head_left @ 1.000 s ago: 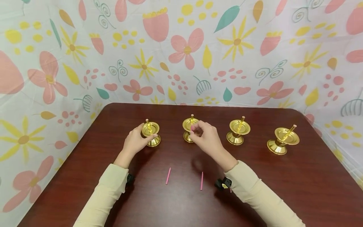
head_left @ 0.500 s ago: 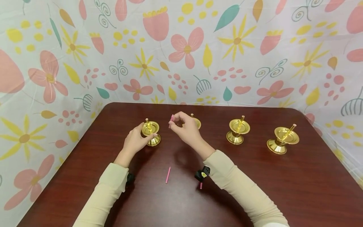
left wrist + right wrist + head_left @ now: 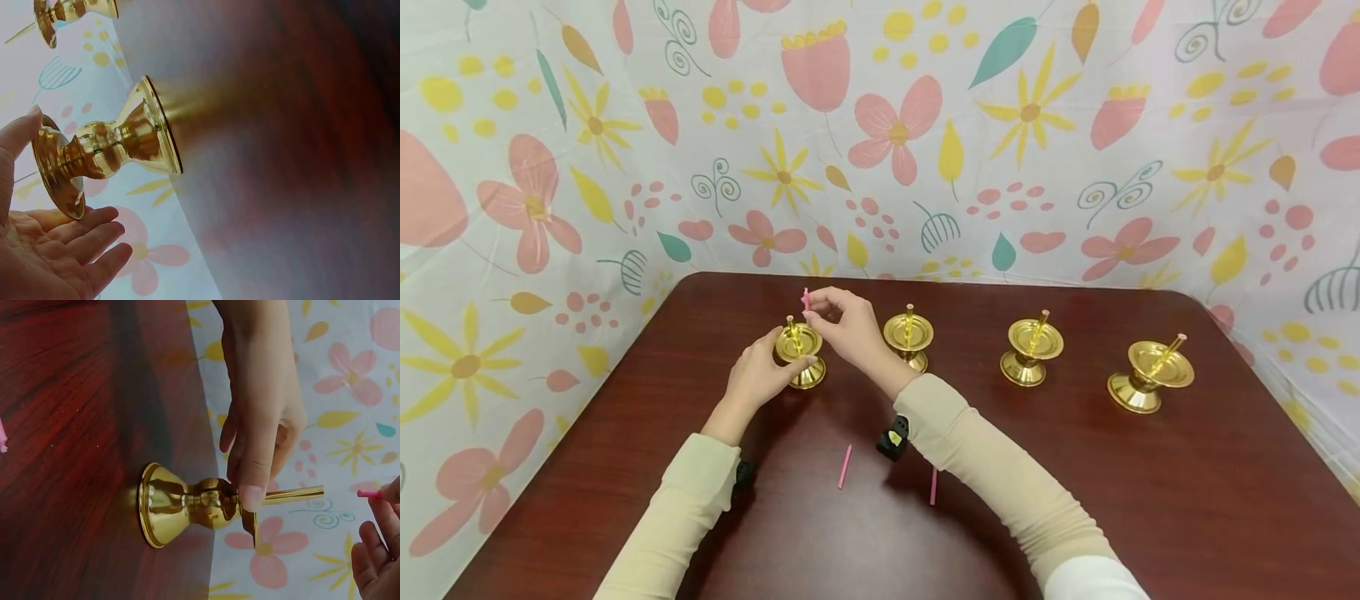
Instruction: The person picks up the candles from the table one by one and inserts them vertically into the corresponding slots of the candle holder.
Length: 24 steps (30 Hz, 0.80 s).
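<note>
The leftmost brass candle holder [image 3: 807,377] stands upright on the table, a thin tube rising from its dish. My left hand [image 3: 760,371] steadies it by the dish, thumb on one side of the rim and fingers on the other, as the left wrist view shows. Between thumb and fingertips my right hand [image 3: 848,325] pinches a slim pink candle [image 3: 806,300]. In the right wrist view this candle [image 3: 367,494] is above the open end of the tube [image 3: 300,494], with a gap between them. Most of the candle is hidden by the fingers there.
Further brass candle holders stand in a row to the right: one [image 3: 910,333] beside my right hand, another [image 3: 1024,367], and the last [image 3: 1135,392] near the right side. Two pink candles lie nearer me, one [image 3: 845,467] fully visible, the other [image 3: 933,487] partly under my right sleeve.
My right hand has moved left with the pink candle, from in front of the second holder to above the leftmost one. My left hand has stayed at its holder.
</note>
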Tool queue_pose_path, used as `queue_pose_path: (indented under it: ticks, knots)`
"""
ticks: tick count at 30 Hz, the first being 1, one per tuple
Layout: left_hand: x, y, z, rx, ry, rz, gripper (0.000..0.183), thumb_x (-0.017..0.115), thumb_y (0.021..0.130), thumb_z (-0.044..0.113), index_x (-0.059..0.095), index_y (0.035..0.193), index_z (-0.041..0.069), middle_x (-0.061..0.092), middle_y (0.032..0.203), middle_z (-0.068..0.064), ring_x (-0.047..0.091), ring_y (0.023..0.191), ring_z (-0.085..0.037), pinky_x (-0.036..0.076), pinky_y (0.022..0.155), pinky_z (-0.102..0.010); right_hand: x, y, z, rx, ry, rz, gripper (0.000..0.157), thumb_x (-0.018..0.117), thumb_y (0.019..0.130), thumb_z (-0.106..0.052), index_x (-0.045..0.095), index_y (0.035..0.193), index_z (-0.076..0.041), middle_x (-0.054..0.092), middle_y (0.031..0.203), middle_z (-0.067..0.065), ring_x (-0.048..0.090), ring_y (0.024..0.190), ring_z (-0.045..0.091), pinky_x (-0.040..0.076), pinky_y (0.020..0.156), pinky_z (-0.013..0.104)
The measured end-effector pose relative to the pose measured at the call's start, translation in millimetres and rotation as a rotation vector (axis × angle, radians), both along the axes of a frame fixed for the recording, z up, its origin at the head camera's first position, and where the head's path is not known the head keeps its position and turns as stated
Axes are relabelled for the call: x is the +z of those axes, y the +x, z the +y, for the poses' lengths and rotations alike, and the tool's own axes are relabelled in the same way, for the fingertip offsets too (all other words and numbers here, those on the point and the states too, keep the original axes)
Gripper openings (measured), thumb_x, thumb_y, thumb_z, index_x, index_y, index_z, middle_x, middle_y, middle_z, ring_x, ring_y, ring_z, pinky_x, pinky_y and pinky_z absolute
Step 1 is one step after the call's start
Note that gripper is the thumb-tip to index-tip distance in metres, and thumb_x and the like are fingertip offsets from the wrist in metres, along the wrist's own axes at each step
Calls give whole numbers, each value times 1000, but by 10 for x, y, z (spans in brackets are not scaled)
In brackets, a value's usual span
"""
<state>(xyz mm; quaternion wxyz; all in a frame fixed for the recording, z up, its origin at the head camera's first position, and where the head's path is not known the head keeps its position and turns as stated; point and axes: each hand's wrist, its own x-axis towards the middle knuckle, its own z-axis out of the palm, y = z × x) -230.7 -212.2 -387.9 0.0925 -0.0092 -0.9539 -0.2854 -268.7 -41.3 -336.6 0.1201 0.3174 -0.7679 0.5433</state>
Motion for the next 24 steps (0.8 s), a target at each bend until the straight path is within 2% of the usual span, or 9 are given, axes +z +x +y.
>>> queue_pose_path:
  ticks: [6,11,17,20,24]
  knots:
    - [-24,-13,-11,-9,10,19,70,71,81,48,51,131,3,62,120,-19,62,103,-37,50,80,-54,45,-86,-107,7,21,-19,11,68,86,-6,68,95,0,72,87,12,67,77,20,49,68,18]
    - [-19,-25,-24,-15,10,38,62,71,81,47,55,124,6,66,110,-16,63,94,-33,51,73,-51,61,-176,-182,17,60,-19,12,68,87,-9,68,96,-1,72,89,11,68,78,19,51,69,19]
    - [-11,-31,-9,-13,16,17,72,71,81,47,51,132,1,60,123,-20,60,107,-36,50,82,-54,26,-266,-200,-1,128,-5,12,67,88,-10,68,97,-2,72,90,10,67,85,19,51,75,23]
    - [-14,-31,-13,-10,18,9,77,71,81,48,47,135,-2,56,129,-23,57,114,-38,48,88,-55,16,-288,-200,3,123,-8,12,68,88,-10,68,96,-2,72,90,10,68,86,19,52,76,25]
    - [-15,-39,-26,-15,19,16,77,71,81,46,47,135,-3,56,129,-24,55,116,-39,47,90,-55,13,-300,-220,40,108,-11,12,67,88,-10,68,97,-1,72,91,11,67,85,20,52,74,23]
